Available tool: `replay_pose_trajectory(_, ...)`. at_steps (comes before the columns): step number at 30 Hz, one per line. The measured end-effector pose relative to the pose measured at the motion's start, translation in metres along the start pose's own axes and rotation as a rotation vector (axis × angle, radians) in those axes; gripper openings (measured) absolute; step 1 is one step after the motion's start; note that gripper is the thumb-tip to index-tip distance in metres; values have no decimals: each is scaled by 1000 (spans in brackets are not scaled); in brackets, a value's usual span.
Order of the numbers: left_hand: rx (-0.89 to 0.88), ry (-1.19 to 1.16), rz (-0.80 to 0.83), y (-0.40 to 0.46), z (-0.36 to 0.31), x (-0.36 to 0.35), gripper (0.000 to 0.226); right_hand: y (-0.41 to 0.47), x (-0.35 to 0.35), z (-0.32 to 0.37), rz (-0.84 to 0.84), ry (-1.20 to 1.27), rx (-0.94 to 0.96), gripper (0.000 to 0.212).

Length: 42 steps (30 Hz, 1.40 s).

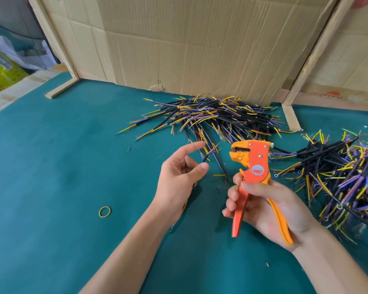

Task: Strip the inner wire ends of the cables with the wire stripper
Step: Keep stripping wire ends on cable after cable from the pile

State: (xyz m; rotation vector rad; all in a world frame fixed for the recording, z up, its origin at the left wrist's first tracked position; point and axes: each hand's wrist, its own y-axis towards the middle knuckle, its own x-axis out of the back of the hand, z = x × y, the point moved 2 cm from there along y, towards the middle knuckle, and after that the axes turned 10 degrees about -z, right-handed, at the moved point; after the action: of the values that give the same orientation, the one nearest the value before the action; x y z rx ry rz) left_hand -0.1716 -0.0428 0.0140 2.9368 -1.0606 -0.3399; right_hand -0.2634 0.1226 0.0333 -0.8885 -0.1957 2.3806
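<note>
Cable (pixel 206 157), light and limp, is pinched near its end by left hand (pixel 176 177) fingers; wire stripper (pixel 251 166), at 3 o'clock, is gripped by right hand (pixel 263 206).

The desk (pixel 62 166) is covered in matt teal cloth, backed by creased brown cardboard (pixel 189 43). The wire stripper (pixel 254 166) looks like smooth orange plastic with metal rivets. The cables (pixel 219 117) wear black, slightly glossy sheathing.
</note>
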Motion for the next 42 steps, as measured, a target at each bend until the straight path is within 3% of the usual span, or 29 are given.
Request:
replay_pose_trajectory(5, 20, -23, -16, 1, 1, 1, 47, -3, -2, -2, 79, 15, -60, 45)
replay_pose_trajectory(10, 34, -6, 32, 0, 0, 1, 29, -3, -7, -7, 68, 28, -107, 47)
replay_pose_trajectory(15, 49, 5, 36, 0, -2, 0, 29, -5, -5, -4, 92, 19, -109, 46)
replay_pose_trajectory(32, 73, 46, 4, -2, -3, -1, 26, -6, -8, -3, 22, -109, -68, 13)
replay_pose_trajectory(42, 66, 64, -35, -3, -4, -2, 26, -5, -8, -4, 55, -125, -69, 21)
